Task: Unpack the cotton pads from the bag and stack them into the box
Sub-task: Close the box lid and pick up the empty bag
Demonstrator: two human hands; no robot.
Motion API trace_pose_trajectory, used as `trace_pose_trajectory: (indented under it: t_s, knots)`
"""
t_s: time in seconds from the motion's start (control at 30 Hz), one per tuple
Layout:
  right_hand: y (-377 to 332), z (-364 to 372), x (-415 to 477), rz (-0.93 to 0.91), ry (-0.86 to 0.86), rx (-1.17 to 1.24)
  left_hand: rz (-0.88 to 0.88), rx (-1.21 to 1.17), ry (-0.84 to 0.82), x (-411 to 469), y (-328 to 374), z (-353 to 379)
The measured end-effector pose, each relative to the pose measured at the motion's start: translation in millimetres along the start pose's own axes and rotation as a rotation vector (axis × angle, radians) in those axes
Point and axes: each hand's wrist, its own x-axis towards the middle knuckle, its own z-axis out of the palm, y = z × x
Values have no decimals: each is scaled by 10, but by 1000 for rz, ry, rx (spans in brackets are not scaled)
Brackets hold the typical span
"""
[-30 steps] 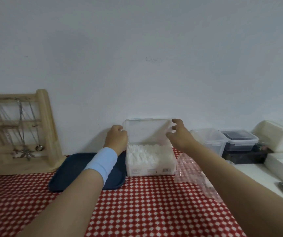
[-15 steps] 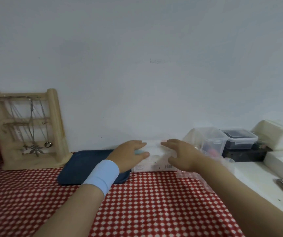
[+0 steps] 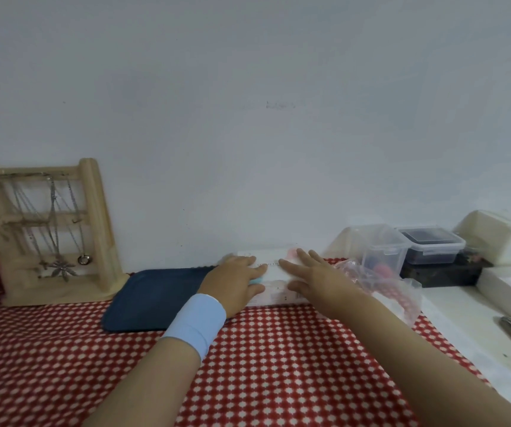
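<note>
The clear plastic box [image 3: 274,291] of white cotton pads stands by the wall on the red checked cloth, its lid down flat. My left hand [image 3: 237,280], with a light blue wristband, lies flat on the lid's left side. My right hand [image 3: 316,278] presses its straight fingers on the lid's right side. The pads inside are hidden behind the hands and lid. A crumpled clear plastic bag [image 3: 393,288] lies just right of the box, beside my right wrist.
A dark blue tray [image 3: 155,294] lies left of the box. A wooden jewellery stand [image 3: 47,229] with necklaces stands at far left. Clear lidded containers [image 3: 386,245], a dark-filled one [image 3: 433,245] and white boxes [image 3: 501,235] crowd the white counter at right.
One second ago the lid stood upright with both hands at its top corners. It has swung down shut, and both hands now lie flat on it.
</note>
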Motion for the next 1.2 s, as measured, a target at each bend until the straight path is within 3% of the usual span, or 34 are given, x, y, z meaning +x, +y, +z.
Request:
trace_pose_trajectory:
  t_s: [0.33,0.43,0.5,0.6,0.7,0.8,0.93,1.07,1.2]
  knots:
    - [13,-175,91,-3,-69,-39,-61,-159,67,89,43,-78]
    - [138,-270,78,68,68,131,-85,-118,35,113,128,-172]
    - [279,-403,71,135,132,10,-90,-72,49,151,193,-245]
    - [416,-501,35,163,30,-164,-64,-103,74,199,310,-308]
    - [439,-488,-16,147,-71,-232,-17,-190,68,214,490,-342]
    - [459,-578,-56,141,-21,-233,9,-238,90,195,631,-354]
    - [349,-983,-222,121,152,-162,6,-499,130,91,759,-425]
    - [151,-1319,-384,88,338,-14,-76,-830,-19,-54,766,-489]
    - [-35,-1282,-357,-15,425,249,-151,-1071,117,-171,549,-525]
